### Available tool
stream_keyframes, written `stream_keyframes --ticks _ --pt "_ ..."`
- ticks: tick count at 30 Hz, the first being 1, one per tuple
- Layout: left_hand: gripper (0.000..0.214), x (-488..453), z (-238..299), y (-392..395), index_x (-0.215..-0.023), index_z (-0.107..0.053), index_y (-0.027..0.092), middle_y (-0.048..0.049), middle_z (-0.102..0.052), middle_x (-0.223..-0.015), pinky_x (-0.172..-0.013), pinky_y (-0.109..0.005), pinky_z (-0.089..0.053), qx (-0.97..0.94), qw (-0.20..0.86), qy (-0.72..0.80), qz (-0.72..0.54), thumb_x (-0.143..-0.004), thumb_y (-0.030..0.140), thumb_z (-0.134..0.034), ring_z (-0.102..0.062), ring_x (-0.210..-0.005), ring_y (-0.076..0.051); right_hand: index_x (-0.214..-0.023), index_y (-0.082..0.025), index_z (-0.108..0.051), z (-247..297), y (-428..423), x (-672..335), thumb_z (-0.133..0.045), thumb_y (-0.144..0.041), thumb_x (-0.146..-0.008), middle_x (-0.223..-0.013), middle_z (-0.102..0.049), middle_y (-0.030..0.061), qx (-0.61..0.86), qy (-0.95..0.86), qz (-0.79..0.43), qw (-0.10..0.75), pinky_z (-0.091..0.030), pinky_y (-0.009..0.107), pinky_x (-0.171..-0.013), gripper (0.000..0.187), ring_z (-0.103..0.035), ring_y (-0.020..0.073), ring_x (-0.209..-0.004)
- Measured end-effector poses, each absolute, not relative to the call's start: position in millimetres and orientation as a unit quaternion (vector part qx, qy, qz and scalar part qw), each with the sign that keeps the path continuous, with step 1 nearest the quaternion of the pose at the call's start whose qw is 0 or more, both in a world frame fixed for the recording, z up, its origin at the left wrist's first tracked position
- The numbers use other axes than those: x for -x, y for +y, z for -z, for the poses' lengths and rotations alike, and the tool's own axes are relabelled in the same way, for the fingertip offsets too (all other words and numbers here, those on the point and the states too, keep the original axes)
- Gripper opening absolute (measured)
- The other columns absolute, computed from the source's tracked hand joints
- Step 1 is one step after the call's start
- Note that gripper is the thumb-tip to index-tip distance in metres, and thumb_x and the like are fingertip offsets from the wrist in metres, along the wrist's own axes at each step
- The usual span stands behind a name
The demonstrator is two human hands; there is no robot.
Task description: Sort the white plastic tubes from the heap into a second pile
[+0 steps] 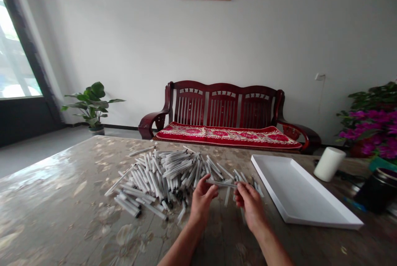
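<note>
Between my two hands a slim, whitish pen-like tube point(222, 184) lies nearly level above the table. My left hand point(201, 200) pinches its left end between thumb and fingers. The other end is gripped by my right hand point(250, 202), its fingers curled in. Left of and beyond my hands spreads a big heap of similar tubes point(161, 171), pale and translucent, many with black ends. Several loose tubes point(227, 196) lie on the table under and behind my hands.
A shallow white box tray point(310, 193) stands right of my hands. Beyond it are a white roll point(329, 164) and a black cup-like container point(376, 189). Purple flowers point(375, 127) sit at the far right. A wooden bench point(223, 104) is behind the patterned table point(77, 212).
</note>
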State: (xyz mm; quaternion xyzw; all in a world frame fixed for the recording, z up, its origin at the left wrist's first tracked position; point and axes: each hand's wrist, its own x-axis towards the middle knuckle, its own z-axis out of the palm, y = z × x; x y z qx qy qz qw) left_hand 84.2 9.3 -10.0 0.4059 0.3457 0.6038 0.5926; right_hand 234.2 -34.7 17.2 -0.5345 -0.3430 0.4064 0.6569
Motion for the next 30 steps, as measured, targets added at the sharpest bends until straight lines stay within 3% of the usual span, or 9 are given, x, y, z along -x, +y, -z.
stream_keyframes --ticks 4,9,13,19,22,25,30 --pt "0.054 -89.4 1.9 3.4 -0.094 -0.076 0.015 -0.0056 -0.073 -0.077 -0.065 -0.026 -0.052 -0.359 0.687 0.301 -0.555 -0.057 0.053 -0.089 -0.066 -0.07 -0.016 -0.08 -0.023 -0.068 -17.9 -38.9 -226.4 -0.072 -0.06 -0.073 -0.064 -0.064 0.0002 0.516 -0.412 -0.449 0.602 -0.041 0.025 -0.044 0.038 -0.056 0.0154 -0.054" --pt "0.048 -88.1 -5.6 1.9 -0.082 -0.075 0.016 -0.0053 -0.074 -0.078 -0.06 -0.024 -0.05 -0.375 0.698 0.291 -0.537 -0.057 0.055 -0.087 -0.066 -0.068 -0.015 -0.076 -0.023 -0.063 -14.4 -41.0 -229.4 -0.061 -0.065 -0.082 -0.058 -0.06 -0.0014 0.532 -0.465 -0.491 0.51 -0.03 0.021 -0.038 0.042 -0.049 0.0126 -0.045" --pt "0.05 -91.0 -5.4 1.1 -0.077 -0.074 0.015 -0.0036 -0.071 -0.069 -0.057 -0.024 -0.049 -0.374 0.683 0.31 -0.545 -0.058 0.06 -0.084 -0.063 -0.061 -0.014 -0.077 -0.023 -0.064 -8.8 -37.6 -229.2 -0.057 -0.064 -0.084 -0.056 -0.058 -0.0023 0.546 -0.505 -0.465 0.481 -0.028 0.021 -0.036 0.042 -0.046 0.0115 -0.041" --pt "0.053 -83.2 -2.7 8.2 -0.071 -0.067 0.016 -0.0026 -0.07 -0.067 -0.057 -0.026 -0.051 -0.292 0.649 0.37 -0.597 -0.052 0.062 -0.084 -0.062 -0.057 -0.015 -0.096 -0.025 -0.074 -3.9 -35.0 -233.8 -0.05 -0.049 -0.09 -0.06 -0.064 0.0014 0.589 -0.607 -0.241 0.477 -0.047 0.028 -0.051 0.034 -0.062 0.0192 -0.054" --pt "0.051 -78.1 -1.9 10.9 -0.072 -0.064 0.017 -0.002 -0.069 -0.068 -0.058 -0.026 -0.051 -0.306 0.636 0.383 -0.596 -0.057 0.063 -0.081 -0.061 -0.058 -0.014 -0.1 -0.026 -0.074 -0.6 -32.2 -244.7 -0.046 -0.041 -0.092 -0.075 -0.073 0.0055 0.605 -0.622 -0.145 0.476 -0.054 0.033 -0.064 0.032 -0.069 0.0227 -0.069" --pt "0.05 -81.4 0.2 9.8 -0.076 -0.061 0.019 -0.0007 -0.066 -0.065 -0.06 -0.027 -0.05 -0.356 0.627 0.382 -0.578 -0.063 0.065 -0.075 -0.06 -0.059 -0.015 -0.099 -0.026 -0.074 3.0 -28.7 -254.7 -0.048 -0.034 -0.091 -0.096 -0.076 0.0081 0.617 -0.637 -0.058 0.459 -0.055 0.038 -0.08 0.029 -0.071 0.0253 -0.09" --pt "0.043 -88.5 5.3 6.3 -0.085 -0.065 0.019 0.003 -0.057 -0.058 -0.059 -0.024 -0.043 -0.478 0.563 0.377 -0.558 -0.076 0.062 -0.065 -0.053 -0.056 -0.014 -0.102 -0.024 -0.074 2.7 -26.6 -260.9 -0.052 -0.033 -0.088 -0.106 -0.073 0.0095 0.635 -0.625 0.013 0.453 -0.052 0.044 -0.092 0.028 -0.067 0.0274 -0.101"
